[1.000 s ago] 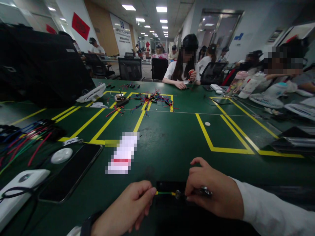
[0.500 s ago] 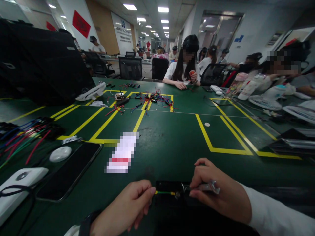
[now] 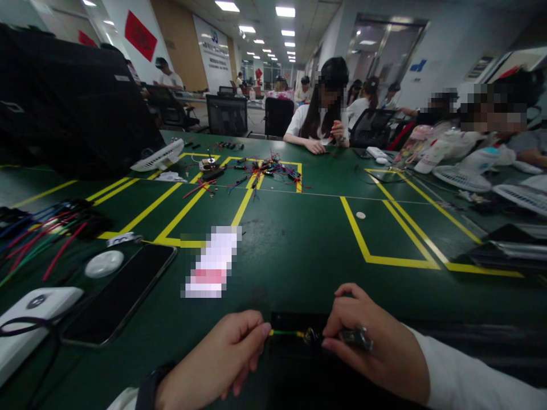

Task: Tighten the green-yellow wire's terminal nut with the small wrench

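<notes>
My left hand (image 3: 228, 350) pinches one end of a short green and yellow wire (image 3: 285, 333) between thumb and fingers. The wire runs to the right, stretched nearly level, and ends at a small metal fitting (image 3: 308, 336) on a dark black object (image 3: 287, 348) at the table's near edge. Closed around a metal wrench (image 3: 359, 338) is my right hand (image 3: 378, 347), just right of that fitting. One wrench end sticks out past the palm; the other lies near the fitting, partly hidden by my fingertips. The black object's shape is too dark to make out.
On the left lie a phone (image 3: 122, 296), a white device (image 3: 40, 319) with a black cord and bundled wires (image 3: 47, 228). A blurred paper slip (image 3: 213, 262) lies ahead of my left hand. Farther off is a wire heap (image 3: 269, 169); a person (image 3: 318, 114) sits opposite.
My right hand has shifted slightly left and down, and the wrench has turned, its outer end now lower. My left hand stays nearly still on the wire.
</notes>
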{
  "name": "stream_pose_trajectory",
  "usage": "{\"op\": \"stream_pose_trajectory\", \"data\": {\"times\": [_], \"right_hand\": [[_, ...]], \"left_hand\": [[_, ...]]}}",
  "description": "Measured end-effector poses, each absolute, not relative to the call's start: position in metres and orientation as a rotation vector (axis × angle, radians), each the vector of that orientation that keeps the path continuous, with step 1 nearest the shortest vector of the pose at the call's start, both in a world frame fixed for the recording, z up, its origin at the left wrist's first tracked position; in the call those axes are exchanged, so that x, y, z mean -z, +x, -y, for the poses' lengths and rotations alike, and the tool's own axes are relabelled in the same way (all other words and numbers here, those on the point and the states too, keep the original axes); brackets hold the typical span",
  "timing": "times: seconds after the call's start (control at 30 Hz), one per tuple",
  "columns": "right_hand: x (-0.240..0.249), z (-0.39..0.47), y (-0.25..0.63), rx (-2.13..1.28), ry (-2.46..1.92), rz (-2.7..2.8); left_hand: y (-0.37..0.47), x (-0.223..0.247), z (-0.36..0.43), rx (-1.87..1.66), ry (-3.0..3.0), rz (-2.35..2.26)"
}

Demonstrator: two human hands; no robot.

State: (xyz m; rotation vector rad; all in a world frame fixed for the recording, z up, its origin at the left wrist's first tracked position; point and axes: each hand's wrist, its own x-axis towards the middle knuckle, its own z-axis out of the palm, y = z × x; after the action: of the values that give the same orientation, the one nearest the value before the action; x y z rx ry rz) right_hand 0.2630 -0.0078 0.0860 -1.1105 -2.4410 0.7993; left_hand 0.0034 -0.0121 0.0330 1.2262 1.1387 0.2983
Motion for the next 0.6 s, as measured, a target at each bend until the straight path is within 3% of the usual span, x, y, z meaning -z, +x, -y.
{"op": "stream_pose_trajectory", "data": {"times": [0.43, 0.6], "right_hand": [[-0.092, -0.016, 0.267, -0.906, -0.853, 2.599], [-0.097, -0.013, 0.272, -0.906, -0.968, 2.487]], "left_hand": [[0.003, -0.032, 0.013, -0.316, 1.221, -1.134], [0.002, -0.031, 0.013, -0.308, 1.215, -1.133]]}}
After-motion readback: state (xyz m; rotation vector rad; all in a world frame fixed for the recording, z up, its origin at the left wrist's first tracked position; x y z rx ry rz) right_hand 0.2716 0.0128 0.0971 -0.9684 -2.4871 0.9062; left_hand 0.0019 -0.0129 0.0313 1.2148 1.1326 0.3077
